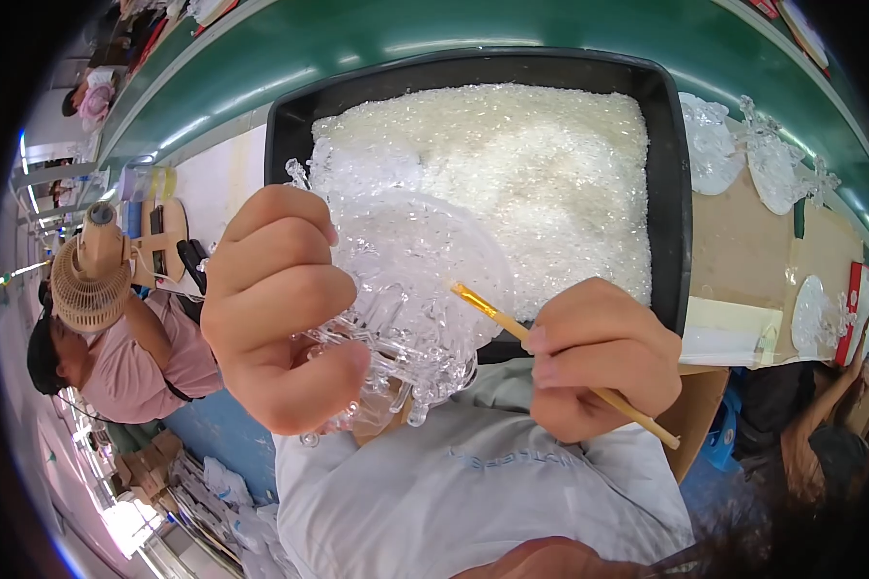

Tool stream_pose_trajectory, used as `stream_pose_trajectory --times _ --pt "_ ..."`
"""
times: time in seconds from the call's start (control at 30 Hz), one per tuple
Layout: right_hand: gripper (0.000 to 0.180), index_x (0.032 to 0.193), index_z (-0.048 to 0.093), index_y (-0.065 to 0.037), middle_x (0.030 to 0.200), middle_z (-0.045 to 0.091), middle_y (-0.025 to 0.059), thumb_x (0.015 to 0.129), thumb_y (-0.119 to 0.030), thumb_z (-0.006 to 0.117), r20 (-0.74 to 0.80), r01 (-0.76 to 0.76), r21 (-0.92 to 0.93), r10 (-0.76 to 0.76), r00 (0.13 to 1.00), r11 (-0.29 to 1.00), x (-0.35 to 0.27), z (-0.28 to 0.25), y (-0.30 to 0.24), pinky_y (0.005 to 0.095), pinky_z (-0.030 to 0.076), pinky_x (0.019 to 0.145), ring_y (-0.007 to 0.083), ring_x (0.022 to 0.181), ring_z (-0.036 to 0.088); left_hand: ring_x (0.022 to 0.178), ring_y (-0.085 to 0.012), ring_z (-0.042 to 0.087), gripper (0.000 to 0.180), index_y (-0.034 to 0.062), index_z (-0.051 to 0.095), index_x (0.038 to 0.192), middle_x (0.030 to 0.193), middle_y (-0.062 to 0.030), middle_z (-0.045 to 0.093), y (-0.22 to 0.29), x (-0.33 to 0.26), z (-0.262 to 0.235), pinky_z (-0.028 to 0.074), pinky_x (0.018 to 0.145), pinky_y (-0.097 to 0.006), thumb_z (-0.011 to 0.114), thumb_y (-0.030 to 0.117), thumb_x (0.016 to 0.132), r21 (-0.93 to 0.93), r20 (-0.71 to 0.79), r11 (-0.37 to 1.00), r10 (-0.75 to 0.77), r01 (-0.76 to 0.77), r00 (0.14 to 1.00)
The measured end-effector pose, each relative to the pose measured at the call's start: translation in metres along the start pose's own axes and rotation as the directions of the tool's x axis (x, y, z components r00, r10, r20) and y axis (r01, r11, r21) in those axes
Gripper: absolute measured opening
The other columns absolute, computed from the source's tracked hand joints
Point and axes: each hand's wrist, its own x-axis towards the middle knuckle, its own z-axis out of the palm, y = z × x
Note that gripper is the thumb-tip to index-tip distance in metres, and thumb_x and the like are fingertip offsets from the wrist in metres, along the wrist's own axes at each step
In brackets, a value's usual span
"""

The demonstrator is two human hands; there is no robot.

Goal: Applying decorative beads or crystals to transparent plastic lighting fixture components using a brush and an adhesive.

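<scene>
My left hand (278, 309) is closed around a clear, glass-like ornament (425, 328) with a round disc base and many twisted transparent strands. In my right hand (603, 359) is a thin paintbrush (512, 325) with a wooden handle and gold ferrule, pinched between thumb and fingers. Its bristle tip is at the disc of the ornament; whether it touches I cannot tell. Beneath both hands lies a black tray (674, 193) filled with white, glittering granules (550, 154). Part of the ornament is hidden behind my left fingers.
More clear ornaments (772, 164) lie on cardboard at the right, with another one (813, 314) nearer the edge. A green panel (454, 29) runs behind the tray. At the left are a beige fan (89, 270) and a person in pink (150, 357); another person's arm (811, 434) shows at right.
</scene>
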Motion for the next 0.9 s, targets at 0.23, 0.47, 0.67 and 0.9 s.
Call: stream_pose_trajectory --times 0.23,0.47,0.67,0.9 --pt "0.024 0.082 0.064 0.0 0.082 0.066 0.0173 0.059 0.008 0.062 0.006 0.013 -0.012 -0.013 1.0 1.0 0.002 -0.001 0.001 0.0306 0.05 0.05 0.0229 0.055 0.059 0.052 -0.0173 0.037 0.031 0.0131 0.053 0.093 0.065 -0.0031 0.048 0.003 0.001 0.004 0.04 0.05 -0.035 0.063 0.01 0.064 0.01 -0.016 1.0 -0.007 0.007 1.0" --pt "0.02 0.082 0.065 0.002 0.08 0.066 0.0187 0.064 0.007 0.064 0.003 0.012 -0.02 -0.012 1.0 1.0 0.001 0.004 0.004 0.0304 0.05 0.049 0.0247 0.058 0.062 0.051 -0.0174 0.036 0.032 0.0137 0.052 0.089 0.064 -0.0023 0.045 0.006 0.001 0.006 0.038 0.049 -0.034 0.061 0.009 0.059 0.007 -0.027 1.0 -0.019 0.019 0.999" --pt "0.022 0.084 0.065 0.002 0.079 0.067 0.0189 0.063 0.008 0.065 0.03 -0.003 -0.015 0.003 1.0 1.0 0.003 0.003 0.002 0.0303 0.051 0.05 0.0248 0.059 0.062 0.05 -0.0176 0.034 0.031 0.014 0.052 0.086 0.061 -0.002 0.043 0.007 0.0 0.01 0.036 0.047 -0.033 0.059 0.01 0.056 -0.013 -0.045 1.0 -0.013 0.013 0.999" --pt "0.026 0.084 0.064 0.004 0.081 0.067 0.0197 0.058 0.011 0.064 0.024 -0.015 0.03 0.015 1.0 0.999 0.004 0.005 0.002 0.0305 0.051 0.052 0.0255 0.06 0.063 0.05 -0.0183 0.033 0.031 0.0145 0.052 0.085 0.059 -0.0016 0.041 0.008 0.001 0.014 0.035 0.046 -0.033 0.059 0.011 0.055 -0.038 -0.063 0.999 -0.001 -0.002 0.998"
